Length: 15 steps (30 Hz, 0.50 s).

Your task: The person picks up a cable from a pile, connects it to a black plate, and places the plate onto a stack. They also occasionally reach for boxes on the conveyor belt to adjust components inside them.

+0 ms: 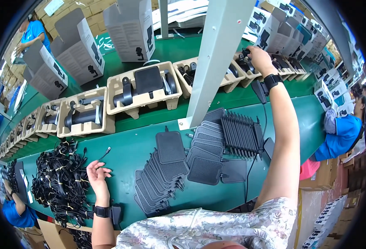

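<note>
My right hand (259, 60) reaches over the moulded trays past the grey post, its fingers closed on a dark cable bundle (245, 52) that is partly hidden. Beside a large heap of tied black cables (62, 180), my left hand (97, 176) is held palm up with loosely spread fingers. One cable's plug (106, 152) lies just beyond its fingertips. Flat black textured pads are fanned out in a stack (160, 178), with another stack (205, 153) to the right and a row standing on edge (242, 135).
A grey metal post (211, 62) rises from the bench between me and the trays. Pulp trays (144, 89) with black parts line a green conveyor; open boxes (129, 35) stand behind. Co-workers in blue sit at right (341, 135) and lower left (14, 209).
</note>
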{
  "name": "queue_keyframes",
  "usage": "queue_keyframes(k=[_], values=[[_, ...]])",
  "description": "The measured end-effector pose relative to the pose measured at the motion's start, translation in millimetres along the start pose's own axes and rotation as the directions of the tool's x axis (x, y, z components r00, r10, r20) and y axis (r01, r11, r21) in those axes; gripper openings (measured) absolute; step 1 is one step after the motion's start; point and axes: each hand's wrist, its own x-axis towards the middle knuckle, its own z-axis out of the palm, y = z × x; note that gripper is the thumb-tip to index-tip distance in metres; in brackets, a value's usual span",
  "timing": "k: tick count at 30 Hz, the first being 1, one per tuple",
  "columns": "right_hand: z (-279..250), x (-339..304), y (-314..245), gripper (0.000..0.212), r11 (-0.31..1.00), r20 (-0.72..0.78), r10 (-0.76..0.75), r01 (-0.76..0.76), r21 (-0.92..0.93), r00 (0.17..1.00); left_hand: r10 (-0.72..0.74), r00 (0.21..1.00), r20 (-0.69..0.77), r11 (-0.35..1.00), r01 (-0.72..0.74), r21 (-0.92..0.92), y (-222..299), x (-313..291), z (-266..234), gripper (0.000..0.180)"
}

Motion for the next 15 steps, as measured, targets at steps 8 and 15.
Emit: queue_keyframes(k=[8, 15], values=[[83, 27, 7, 0.026, 0.999, 0.11, -0.037, 0.037, 0.0, 0.993, 0.058, 0.998, -0.019, 0.995, -0.056, 0.083, -1, -4, 1, 0.022], [109, 22, 13, 0.033, 0.952, 0.072, 0.055, -0.074, 0.298, 0.996, 0.06, 0.998, -0.021, 0.997, -0.059, 0.052, -8, 2, -8, 0.02]])
